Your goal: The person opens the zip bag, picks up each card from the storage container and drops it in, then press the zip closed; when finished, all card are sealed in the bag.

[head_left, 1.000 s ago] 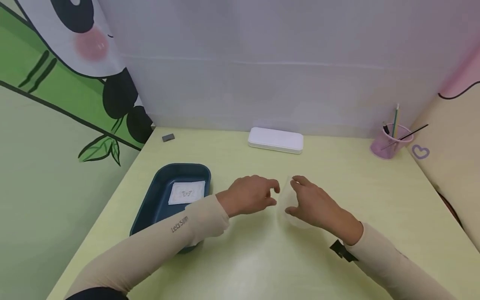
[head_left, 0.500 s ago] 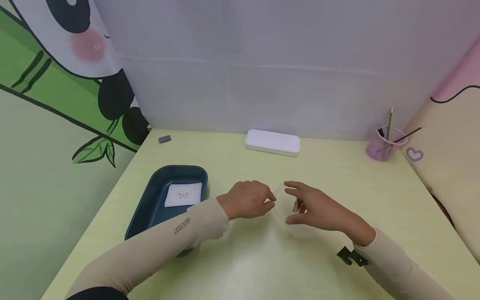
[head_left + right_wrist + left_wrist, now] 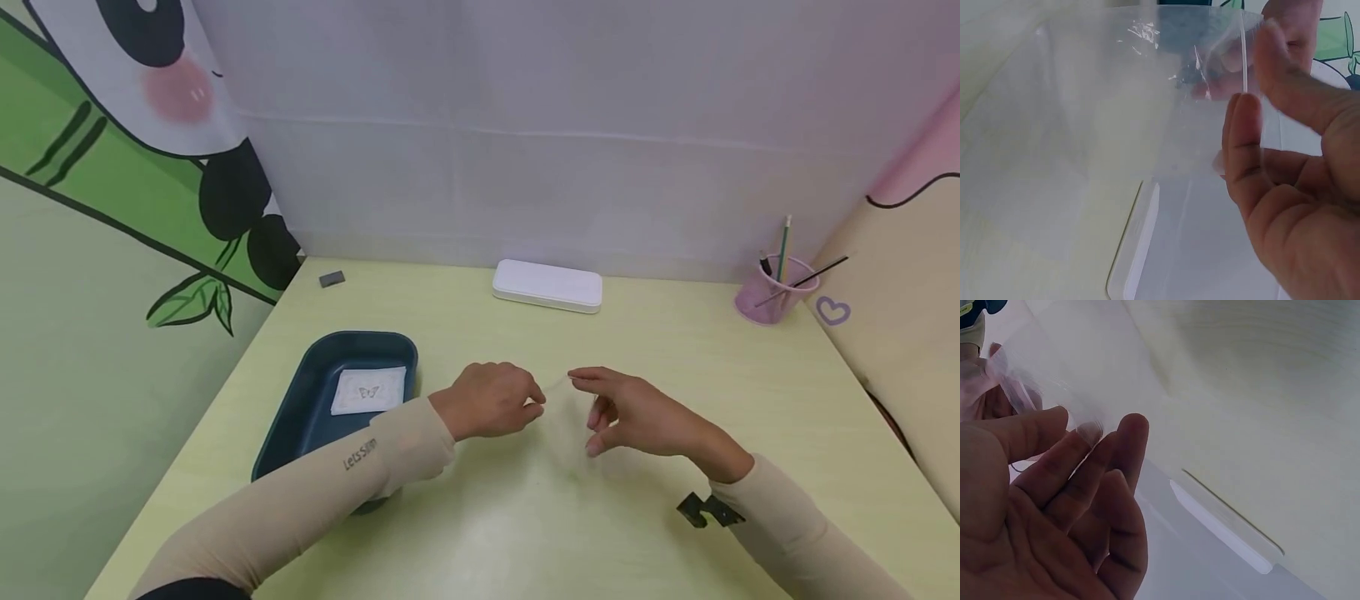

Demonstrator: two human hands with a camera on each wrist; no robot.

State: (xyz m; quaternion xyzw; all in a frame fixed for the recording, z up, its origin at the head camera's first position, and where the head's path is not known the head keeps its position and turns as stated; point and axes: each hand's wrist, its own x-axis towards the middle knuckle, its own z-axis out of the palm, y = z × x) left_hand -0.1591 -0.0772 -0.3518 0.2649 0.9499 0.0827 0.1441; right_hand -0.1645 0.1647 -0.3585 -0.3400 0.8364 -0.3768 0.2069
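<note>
Over the middle of the table my two hands hold a clear plastic bag between them. The thumb and fingers of my left hand pinch its left edge; in the left wrist view the film runs from those fingertips toward the other hand. My right hand has curved fingers at the bag's right edge, thumb apart from the index finger. Seen from the right wrist, the film spreads wide and shiny, with its edge right at the fingertips and one finger showing behind it.
Left of my hands stands a dark blue tray, partly behind my left sleeve, with a white butterfly-printed packet inside. Along the back are a white case, a small grey block and a pink cup of pencils.
My left fingers have closed onto the bag's edge and drawn slightly left. The right hand has turned and shifted a little right and down, its thumb moving away from the index finger.
</note>
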